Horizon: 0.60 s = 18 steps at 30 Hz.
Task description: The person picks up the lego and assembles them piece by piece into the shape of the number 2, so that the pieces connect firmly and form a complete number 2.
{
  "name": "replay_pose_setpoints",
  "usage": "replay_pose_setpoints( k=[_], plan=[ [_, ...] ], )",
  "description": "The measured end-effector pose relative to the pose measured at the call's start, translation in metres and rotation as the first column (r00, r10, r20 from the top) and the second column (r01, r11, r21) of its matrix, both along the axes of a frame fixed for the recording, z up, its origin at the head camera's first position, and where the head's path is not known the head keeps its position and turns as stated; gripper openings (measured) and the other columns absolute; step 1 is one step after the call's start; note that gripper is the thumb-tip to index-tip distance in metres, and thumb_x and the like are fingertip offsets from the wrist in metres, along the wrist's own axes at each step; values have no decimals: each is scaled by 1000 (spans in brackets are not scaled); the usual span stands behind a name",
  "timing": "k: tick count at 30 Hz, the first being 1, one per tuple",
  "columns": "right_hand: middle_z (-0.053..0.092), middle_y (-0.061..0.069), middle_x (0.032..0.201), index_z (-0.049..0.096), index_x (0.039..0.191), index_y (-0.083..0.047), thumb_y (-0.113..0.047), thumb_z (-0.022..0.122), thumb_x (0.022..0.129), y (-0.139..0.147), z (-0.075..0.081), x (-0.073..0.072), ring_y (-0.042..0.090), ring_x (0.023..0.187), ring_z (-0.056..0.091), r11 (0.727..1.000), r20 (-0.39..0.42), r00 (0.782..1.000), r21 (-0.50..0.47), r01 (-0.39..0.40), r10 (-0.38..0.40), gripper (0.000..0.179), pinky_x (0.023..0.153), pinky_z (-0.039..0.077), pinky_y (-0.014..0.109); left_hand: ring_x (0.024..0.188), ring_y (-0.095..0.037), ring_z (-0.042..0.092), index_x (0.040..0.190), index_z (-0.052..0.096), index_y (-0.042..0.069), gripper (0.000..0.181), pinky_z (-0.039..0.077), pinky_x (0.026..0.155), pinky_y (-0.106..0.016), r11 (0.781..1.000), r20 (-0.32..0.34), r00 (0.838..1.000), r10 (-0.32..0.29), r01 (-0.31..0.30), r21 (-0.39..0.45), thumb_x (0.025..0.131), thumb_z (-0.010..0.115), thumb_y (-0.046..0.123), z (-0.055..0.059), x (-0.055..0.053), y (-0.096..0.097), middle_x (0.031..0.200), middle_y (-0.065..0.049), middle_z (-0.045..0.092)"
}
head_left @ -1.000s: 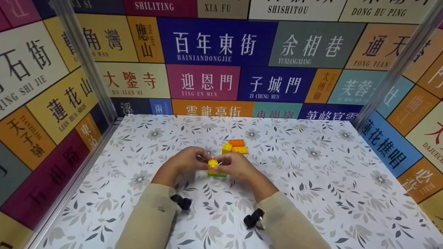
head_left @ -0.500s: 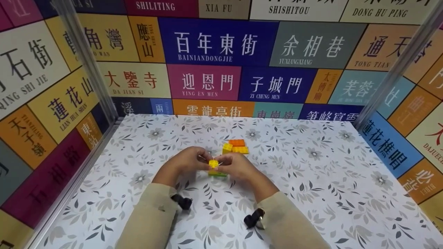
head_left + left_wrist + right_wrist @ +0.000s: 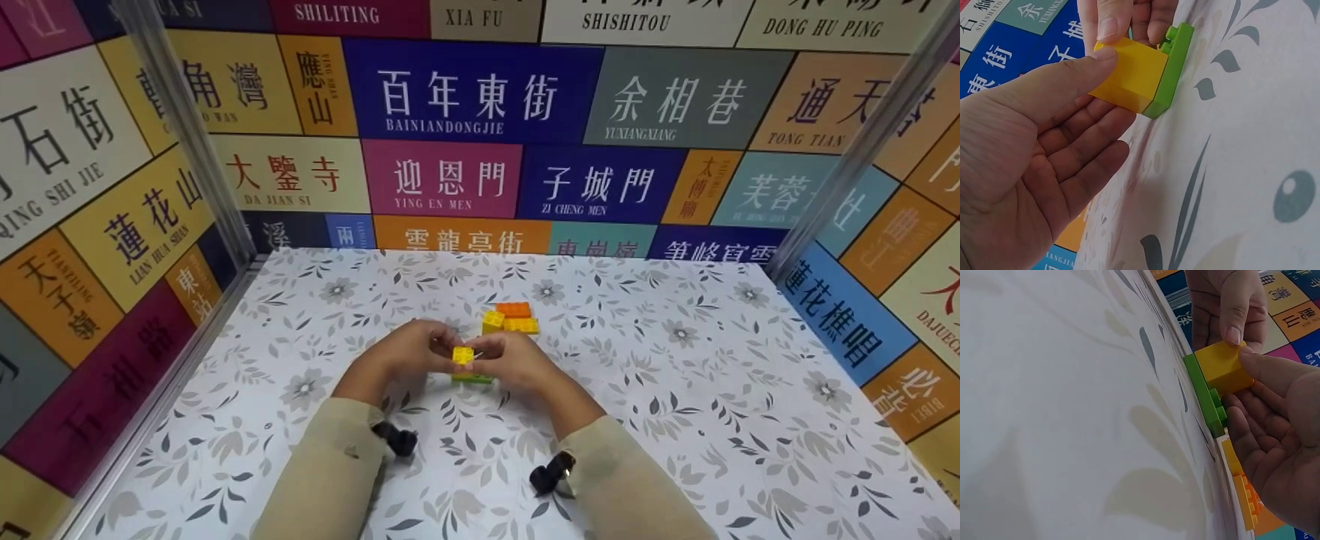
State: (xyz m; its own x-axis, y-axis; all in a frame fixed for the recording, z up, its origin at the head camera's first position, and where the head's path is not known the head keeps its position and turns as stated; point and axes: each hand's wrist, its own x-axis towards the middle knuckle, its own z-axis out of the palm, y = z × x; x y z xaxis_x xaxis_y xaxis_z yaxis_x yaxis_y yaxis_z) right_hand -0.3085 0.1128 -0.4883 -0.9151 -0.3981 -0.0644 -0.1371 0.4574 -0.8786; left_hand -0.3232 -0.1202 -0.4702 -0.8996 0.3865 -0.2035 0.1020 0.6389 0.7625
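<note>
In the middle of the table, a square yellow toy brick [image 3: 463, 355] stands on one end of a longer green brick [image 3: 472, 379]. My left hand [image 3: 414, 348] pinches the yellow brick from the left, its thumb across the near face in the left wrist view. From the other side my right hand [image 3: 517, 358] pinches the same brick between thumb and fingers. The wrist views show the yellow brick [image 3: 1131, 73] flush against the green brick [image 3: 1172, 73], whose bare studs stick out beside it. The green brick lies flat on the table.
Just behind the right hand are a yellow block [image 3: 492, 322], a flat yellow brick [image 3: 521, 325] and an orange brick [image 3: 513, 310]. The table [image 3: 637, 390] has a leaf-patterned cover. Walls [image 3: 472, 90] printed with signs enclose its back and sides.
The hands barely shift. The yellow brick turns slightly, so its studded top shows squarer, and its side below the fingers is less visible above the green brick.
</note>
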Motion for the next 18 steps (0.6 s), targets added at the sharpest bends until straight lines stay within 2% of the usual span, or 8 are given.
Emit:
replay_pose_setpoints(
  k=[6, 10, 14, 18],
  plan=[
    [79, 3, 122, 79, 127, -18, -21, 83, 95, -1, 1, -2, 16, 107, 74, 1000, 14, 1000, 6, -3, 3, 32, 91, 60, 27, 109, -16, 72, 106, 77, 28, 29, 51, 115, -47, 1000, 1, 1000, -10, 10, 1, 84, 94, 34, -1, -2, -3, 110, 8, 78],
    [79, 2, 123, 77, 130, -16, -27, 83, 95, 4, 5, -5, 16, 108, 73, 1000, 18, 1000, 11, 18, -19, 37, 93, 60, 29, 108, -17, 71, 107, 76, 28, 27, 51, 115, -47, 1000, 19, 1000, -2, 2, 3, 85, 93, 30, -1, -2, -4, 110, 7, 77],
    [78, 1, 122, 76, 130, -15, -31, 83, 95, 16, 12, -13, 18, 106, 71, 992, 8, 992, -11, 123, -123, 39, 89, 59, 30, 109, -19, 69, 108, 76, 28, 28, 51, 115, -46, 1000, 44, 999, 8, -8, 9, 86, 92, 27, -1, -1, -2, 111, 6, 76],
    [78, 2, 123, 76, 130, -17, -30, 81, 97, 34, 17, -26, 20, 110, 70, 970, -6, 970, -23, 243, -243, 36, 91, 57, 31, 110, -20, 67, 108, 75, 30, 29, 50, 114, -45, 1000, 53, 999, 0, 0, -4, 85, 93, 29, 0, -1, 1, 112, 6, 75]
  ],
)
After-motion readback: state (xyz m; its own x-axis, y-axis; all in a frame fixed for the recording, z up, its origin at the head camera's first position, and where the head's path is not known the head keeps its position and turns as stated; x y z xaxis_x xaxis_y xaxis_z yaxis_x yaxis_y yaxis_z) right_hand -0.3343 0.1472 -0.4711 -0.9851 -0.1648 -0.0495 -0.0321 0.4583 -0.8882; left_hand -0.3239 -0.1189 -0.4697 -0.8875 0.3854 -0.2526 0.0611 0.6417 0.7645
